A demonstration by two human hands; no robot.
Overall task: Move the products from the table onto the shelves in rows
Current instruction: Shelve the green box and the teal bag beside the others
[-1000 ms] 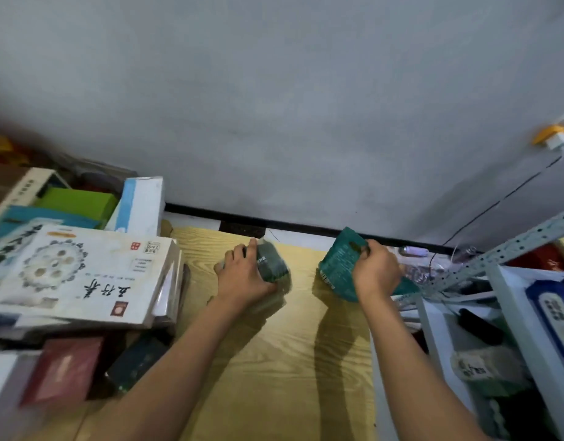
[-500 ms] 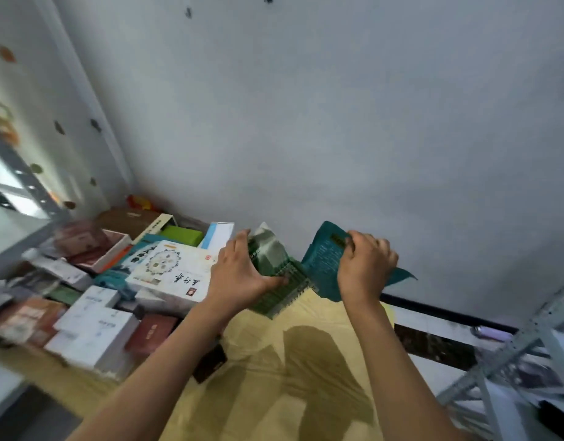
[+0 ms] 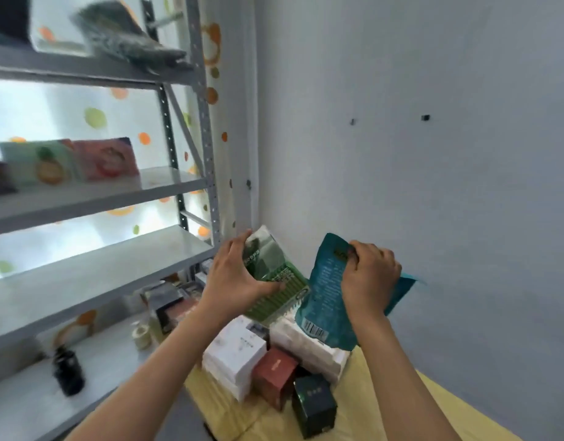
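We hold one product in each hand, both lifted above the worktop [image 3: 433, 405] in the lower middle of the frame. Our left hand [image 3: 234, 278] wraps around a green packet [image 3: 274, 281]; our right hand [image 3: 368, 275] pinches the top edge of a teal pouch [image 3: 325, 300], which hangs below the fingers. The grey shelves [image 3: 99, 265] fill the left of the frame, and the bare board nearest our left hand looks the likely target. To do this well, we judge it best to set the green packet upright against the back first, then the limp pouch beside it, supporting its base so it does not slump.

The middle shelf carries fruit-printed boxes [image 3: 70, 162]; the top one holds a blurred dark bag [image 3: 125, 36]; a lower one a dark jar [image 3: 67, 372]. More boxes [image 3: 242, 354] wait on the worktop.
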